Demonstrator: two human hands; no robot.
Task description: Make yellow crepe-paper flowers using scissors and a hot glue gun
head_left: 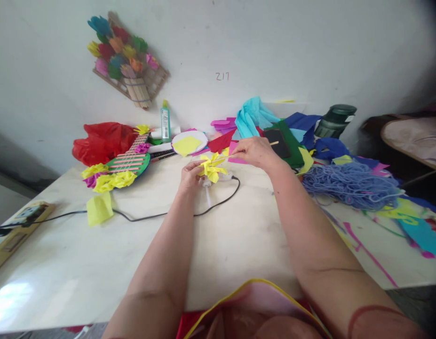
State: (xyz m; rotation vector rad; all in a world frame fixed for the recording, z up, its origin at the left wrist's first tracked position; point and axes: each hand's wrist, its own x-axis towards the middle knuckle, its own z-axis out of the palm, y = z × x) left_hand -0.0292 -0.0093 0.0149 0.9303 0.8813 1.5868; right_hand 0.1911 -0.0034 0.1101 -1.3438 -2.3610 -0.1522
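My left hand point(191, 178) is closed on a yellow crepe-paper flower point(212, 168) above the middle of the table. In my right hand point(256, 151) is a thin wooden stick point(274, 143), pinched between the fingers. One end of the stick reaches across to the flower's centre; the other sticks out past the back of the hand. Just under the flower lies a white corded tool point(223, 177), partly hidden, that looks like a glue gun. A pale, translucent rod point(208, 197) lies beside it.
Tangled blue yarn point(352, 185) and coloured paper scraps lie at right. A black cord point(143, 219) runs left to a power strip point(22, 226), passing a yellow paper square point(99, 209). Behind stand a decorated paper guitar point(128, 162), a glue bottle point(165, 123) and a dark green jar point(336, 121).
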